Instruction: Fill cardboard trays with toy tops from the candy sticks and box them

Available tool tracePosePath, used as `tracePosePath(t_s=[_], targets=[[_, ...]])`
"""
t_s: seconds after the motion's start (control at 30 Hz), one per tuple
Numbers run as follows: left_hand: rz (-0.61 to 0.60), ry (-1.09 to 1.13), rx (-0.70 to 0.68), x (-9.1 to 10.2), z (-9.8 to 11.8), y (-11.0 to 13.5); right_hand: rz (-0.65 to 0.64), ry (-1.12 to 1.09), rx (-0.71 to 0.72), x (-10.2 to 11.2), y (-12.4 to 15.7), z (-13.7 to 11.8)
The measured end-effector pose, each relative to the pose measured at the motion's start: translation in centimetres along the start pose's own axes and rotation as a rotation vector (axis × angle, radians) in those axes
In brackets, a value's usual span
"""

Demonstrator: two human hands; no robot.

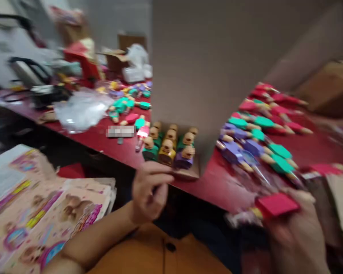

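My right hand [297, 224], blurred, grips a pink block-shaped piece [277, 204] with a yellowish end and clear film trailing left. My left hand [150, 192] hovers at the table edge, fingers loosely curled and apart, with nothing seen in them. Just beyond it stands an open cardboard box [200, 76] with tall sides. Inside, rows of green, yellow and purple pieces with tan, bear-like heads [167, 146] stand upright. Right of the box lies a spread of film-wrapped pink, teal and purple pieces [251, 146] with tan ends.
The red table [125, 146] also carries clear plastic bags [81, 110], loose coloured pieces [121, 104] and a black-and-white device [28, 72]. Printed cardboard sheets [54, 213] are stacked at lower left. A brown carton [328, 89] stands at far right, an open cardboard container [320, 198] nearer.
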State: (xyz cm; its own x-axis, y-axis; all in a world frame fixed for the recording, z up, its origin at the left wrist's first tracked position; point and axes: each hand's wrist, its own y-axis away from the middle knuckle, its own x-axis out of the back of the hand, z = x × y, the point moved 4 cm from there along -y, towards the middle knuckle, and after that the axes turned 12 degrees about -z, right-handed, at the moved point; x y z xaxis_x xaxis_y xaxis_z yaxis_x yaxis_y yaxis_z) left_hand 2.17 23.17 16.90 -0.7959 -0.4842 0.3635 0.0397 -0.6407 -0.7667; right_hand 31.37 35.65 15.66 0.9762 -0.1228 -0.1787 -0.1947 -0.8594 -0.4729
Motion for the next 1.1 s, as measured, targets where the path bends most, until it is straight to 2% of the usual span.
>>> tracePosePath(t_s=[0.03, 0.07, 0.1, 0.17, 0.23, 0.33, 0.4, 0.47, 0.53, 0.6, 0.77, 0.83, 0.97, 1.1], targets=[[0.111, -0.063, 0.016, 0.7, -0.8, -0.4, 0.107, -0.014, -0.059, 1.6, 0.5, -0.7], [0.155, -0.112, 0.024, 1.2, -1.3, -0.8, 0.192, -0.042, -0.078, 2.3, 0.9, -1.4], [0.176, -0.144, 0.022, 1.6, -1.6, -1.4, 0.244, -0.059, -0.022, 2.0, 1.1, -2.3], [0.143, -0.178, -0.029, 1.7, -1.6, -2.8, 0.219, 0.018, 0.251, -0.5, 0.7, -4.1], [0.023, -0.215, -0.116, 0.9, -1.1, -4.8, 0.192, 0.197, 0.513, -4.1, 0.4, -5.1], [-0.269, -0.311, -0.229, -1.6, -0.6, -8.2, 0.152, 0.476, 0.716, -9.3, -0.1, -4.3], [-0.469, -0.412, -0.278, -3.6, -0.8, -9.8, 0.005, 0.555, 0.833, -11.9, -0.4, -2.7], [-0.612, -0.530, -0.285, -5.1, -1.3, -10.5, -0.179, 0.565, 0.918, -13.5, -0.6, -1.0], [-0.681, -0.612, -0.255, -5.9, -1.9, -10.6, -0.286, 0.588, 0.929, -14.0, -0.9, 0.2], [-0.718, -0.635, -0.219, -6.0, -2.3, -10.4, -0.336, 0.617, 0.901, -13.8, -1.3, 0.7], [-0.725, -0.651, -0.206, -5.8, -2.2, -10.1, -0.530, 0.735, 0.834, -14.1, -2.4, 0.3], [-0.711, -0.657, -0.233, -5.8, -2.0, -10.1, -0.515, 0.744, 0.832, -14.3, -2.6, 0.4], [-0.677, -0.707, -0.247, -5.7, -1.6, -10.4, -0.374, 0.793, 0.856, -14.8, -2.6, 0.7], [-0.620, -0.742, -0.305, -5.6, -1.6, -10.6, -0.370, 0.875, 0.899, -15.1, -2.8, 0.7]])
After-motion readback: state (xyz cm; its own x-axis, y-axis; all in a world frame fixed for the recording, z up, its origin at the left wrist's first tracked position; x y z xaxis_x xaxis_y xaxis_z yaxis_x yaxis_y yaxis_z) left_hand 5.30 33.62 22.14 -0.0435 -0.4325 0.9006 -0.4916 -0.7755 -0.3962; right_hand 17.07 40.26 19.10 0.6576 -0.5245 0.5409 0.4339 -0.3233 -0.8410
